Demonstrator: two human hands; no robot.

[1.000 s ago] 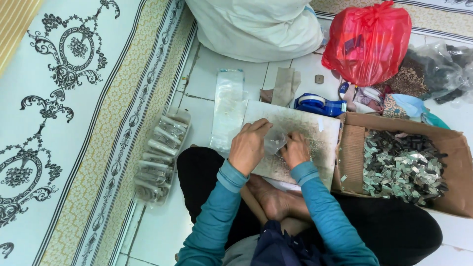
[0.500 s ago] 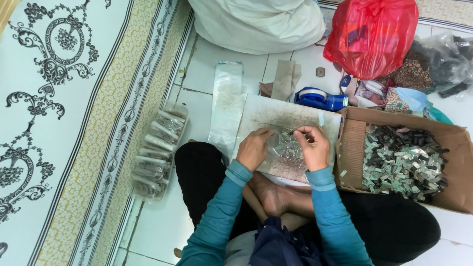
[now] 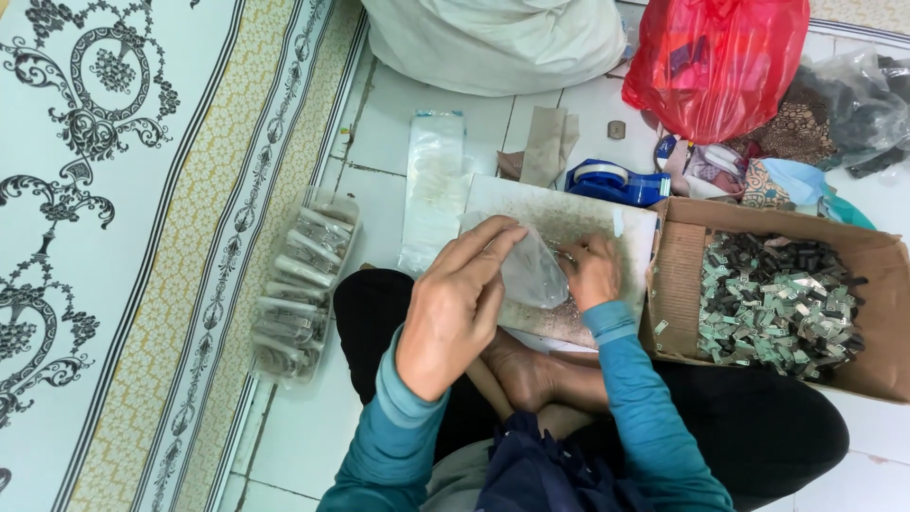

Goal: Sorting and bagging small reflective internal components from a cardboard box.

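head view, as i read it: brown cardboard box of small grey-green metal parts (image 3: 773, 303) right, flat speckled grey work board (image 3: 578, 223) on lap. left hand (image 3: 455, 308) pinches small clear plastic bag (image 3: 531, 270) over board; right hand (image 3: 590, 273) closed at its mouth. advice: keep mouth spread, feed parts over board.

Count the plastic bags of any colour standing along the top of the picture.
3. A white bag sits top centre, a red bag stands to its right, and a clear bag of dark things lies at the far right. More may lie beyond the frame.
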